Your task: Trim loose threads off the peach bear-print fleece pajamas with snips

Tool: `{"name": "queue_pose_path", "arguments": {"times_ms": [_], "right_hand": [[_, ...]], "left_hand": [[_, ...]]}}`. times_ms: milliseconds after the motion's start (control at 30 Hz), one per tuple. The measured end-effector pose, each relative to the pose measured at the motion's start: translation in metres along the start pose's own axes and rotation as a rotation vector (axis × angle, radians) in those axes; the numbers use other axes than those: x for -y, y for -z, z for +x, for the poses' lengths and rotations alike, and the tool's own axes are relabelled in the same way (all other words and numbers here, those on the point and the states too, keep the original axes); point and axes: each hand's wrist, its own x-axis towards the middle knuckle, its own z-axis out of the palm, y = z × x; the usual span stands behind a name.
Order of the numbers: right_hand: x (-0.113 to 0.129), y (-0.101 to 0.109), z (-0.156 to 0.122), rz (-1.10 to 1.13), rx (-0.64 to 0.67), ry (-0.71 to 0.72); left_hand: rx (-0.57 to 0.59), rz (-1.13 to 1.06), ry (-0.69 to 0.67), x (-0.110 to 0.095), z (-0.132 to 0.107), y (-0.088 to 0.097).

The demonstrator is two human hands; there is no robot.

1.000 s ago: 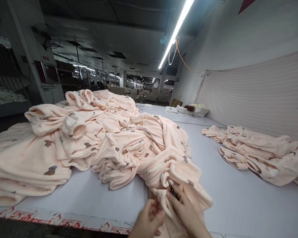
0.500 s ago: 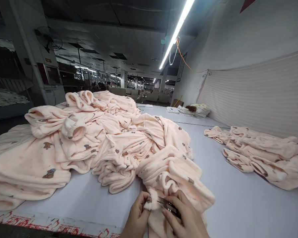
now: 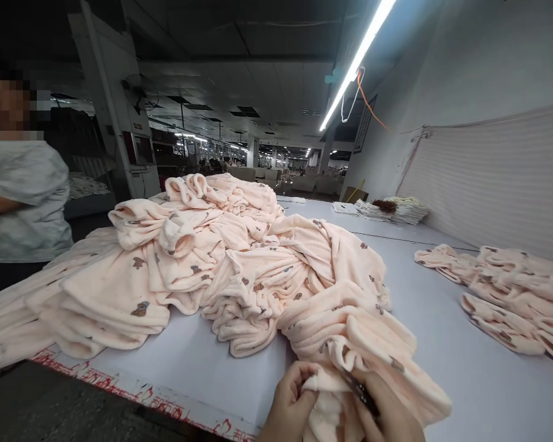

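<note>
At the front of the table, my left hand (image 3: pixel 292 402) pinches the edge of a pale peach fleece garment (image 3: pixel 331 411) printed with small brown bears. My right hand (image 3: pixel 389 408) is closed around dark-handled thread snips (image 3: pixel 363 393), whose blades point up and left against the fleece beside my left fingers. Part of the snips is covered by my right fingers. The held garment runs back into a folded peach bundle (image 3: pixel 359 325) just beyond my hands.
A large heap of similar fleece garments (image 3: pixel 239 270) spreads over the left and middle of the white table (image 3: pixel 239 380). More garments (image 3: pixel 515 288) lie on the right. Stacked white cloths (image 3: pixel 402 212) sit at the back by the wall. A person (image 3: pixel 23 196) stands at the left.
The view has swung left, so the scene shifts right and a person appears at the left. My hands keep hold of the fleece and the snips, which have turned slightly.
</note>
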Motion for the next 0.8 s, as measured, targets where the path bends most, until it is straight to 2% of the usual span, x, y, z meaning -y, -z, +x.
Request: {"name": "queue_pose_path", "arguments": {"times_ms": [100,233,333,467,633,733,800], "right_hand": [[0.002,-0.001,0.022,0.012,-0.03,-0.114],[0.014,0.0,0.043,-0.042,0.041,-0.23],[0.019,0.011,0.041,-0.005,0.08,-0.165],[0.026,0.025,0.024,0.053,0.149,-0.042],[0.037,0.018,0.021,-0.012,0.13,-0.059],[0.035,0.013,0.024,0.011,0.117,-0.067],[0.032,0.012,0.023,-0.01,0.122,-0.02]], "left_hand": [[0.059,-0.077,0.118,-0.009,-0.002,-0.001],[0.091,-0.252,0.156,-0.022,0.001,-0.007],[0.108,-0.377,0.19,-0.029,0.005,-0.009],[0.127,-0.456,0.228,-0.027,0.007,-0.009],[0.141,-0.531,0.243,-0.018,0.007,-0.01],[0.14,-0.536,0.241,-0.018,0.007,-0.009],[0.146,-0.534,0.249,-0.02,0.006,-0.01]]}}
